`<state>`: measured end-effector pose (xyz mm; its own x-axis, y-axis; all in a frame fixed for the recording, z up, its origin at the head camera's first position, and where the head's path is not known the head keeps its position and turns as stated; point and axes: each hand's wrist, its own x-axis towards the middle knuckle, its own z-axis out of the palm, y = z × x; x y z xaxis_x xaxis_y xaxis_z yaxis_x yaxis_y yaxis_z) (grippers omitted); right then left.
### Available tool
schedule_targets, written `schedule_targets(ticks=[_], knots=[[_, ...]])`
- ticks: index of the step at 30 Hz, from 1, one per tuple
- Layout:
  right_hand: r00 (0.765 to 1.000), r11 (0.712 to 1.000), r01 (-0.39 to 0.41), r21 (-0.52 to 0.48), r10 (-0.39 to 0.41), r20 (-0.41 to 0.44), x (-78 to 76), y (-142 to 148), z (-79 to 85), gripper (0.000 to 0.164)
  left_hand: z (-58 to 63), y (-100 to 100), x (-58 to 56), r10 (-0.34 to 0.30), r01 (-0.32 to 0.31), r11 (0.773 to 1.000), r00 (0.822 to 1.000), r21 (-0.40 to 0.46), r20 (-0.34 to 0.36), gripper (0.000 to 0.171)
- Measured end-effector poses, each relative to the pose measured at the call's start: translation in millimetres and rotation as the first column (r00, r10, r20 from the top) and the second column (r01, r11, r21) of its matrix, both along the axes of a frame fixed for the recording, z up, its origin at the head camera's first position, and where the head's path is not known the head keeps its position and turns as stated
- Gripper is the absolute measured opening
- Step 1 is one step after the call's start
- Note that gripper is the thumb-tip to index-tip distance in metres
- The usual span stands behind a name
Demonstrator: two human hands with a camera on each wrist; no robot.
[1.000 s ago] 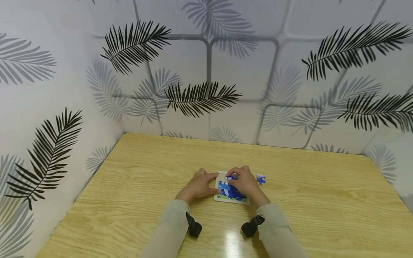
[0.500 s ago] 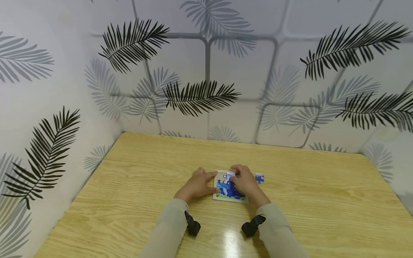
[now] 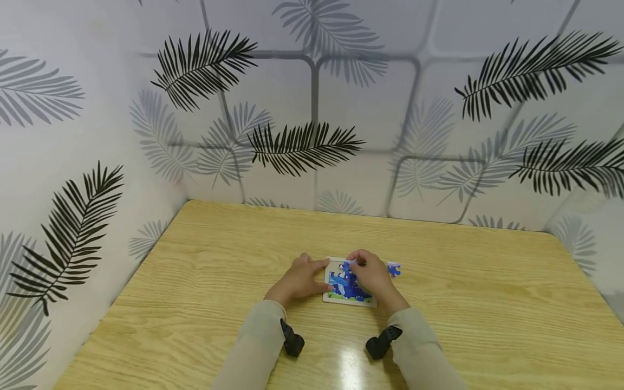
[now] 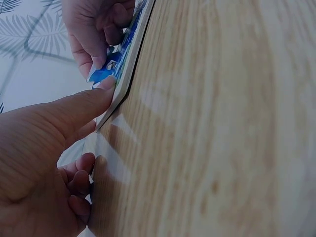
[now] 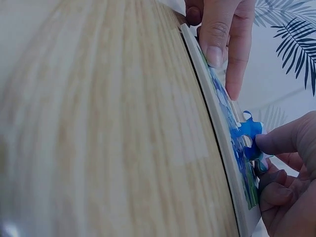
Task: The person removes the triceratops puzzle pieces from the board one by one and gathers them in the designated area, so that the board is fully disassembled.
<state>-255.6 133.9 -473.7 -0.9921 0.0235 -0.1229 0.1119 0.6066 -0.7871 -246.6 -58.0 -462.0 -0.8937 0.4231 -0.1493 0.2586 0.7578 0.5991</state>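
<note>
The right hand (image 3: pixel 371 273) pinches a blue puzzle piece (image 5: pixel 252 129) between thumb and fingers, tilted over the puzzle board (image 3: pixel 336 301), perhaps so its angle can be adjusted finely. The left hand (image 3: pixel 299 277) has thumb and forefinger spread at the board's left side, probably to prevent sliding. The board lies on the wooden table (image 3: pixel 234 244); a loose piece (image 3: pixel 394 269) rests just beside the right hand, conveniently near.

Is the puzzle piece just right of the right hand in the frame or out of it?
Out. In the head view, the puzzle piece lies on the tabletop, right of the frame.
</note>
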Motion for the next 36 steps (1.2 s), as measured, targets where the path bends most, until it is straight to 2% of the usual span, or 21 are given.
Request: schedule_targets(ticks=[4,10,17,21,26,36], knots=[[1.000,0.999,0.013,-0.036,-0.013,-0.013,-0.2,2,0.4,0.011,1.0,1,0.1,0.002,-0.002,1.000,1.000,-0.004,0.001,0.067],[0.996,0.984,0.086,-0.157,-0.080,0.043,-3.6,5,0.7,0.015,3.1,1,1.7,0.005,-0.005,1.000,1.000,0.000,0.009,0.067],[0.996,0.970,0.075,-0.233,-0.062,0.062,-4.7,10,4.3,0.019,2.7,2,1.2,0.015,-0.015,1.000,1.000,-0.009,0.011,0.067],[0.998,0.972,0.058,-0.227,-0.049,0.043,-4.2,14,7.6,0.021,1.2,2,0.6,0.010,-0.010,1.000,1.000,-0.010,0.008,0.068],[0.995,0.965,0.086,-0.247,-0.072,0.063,-2.3,25,13.0,0.023,0.4,1,0.8,0.010,-0.010,1.000,1.000,-0.006,-0.003,0.068],[0.989,0.961,0.147,-0.236,-0.138,0.054,-0.3,67,19.4,0.028,-0.7,1,0.5,0.012,-0.012,1.000,1.000,-0.008,-0.005,0.069]])
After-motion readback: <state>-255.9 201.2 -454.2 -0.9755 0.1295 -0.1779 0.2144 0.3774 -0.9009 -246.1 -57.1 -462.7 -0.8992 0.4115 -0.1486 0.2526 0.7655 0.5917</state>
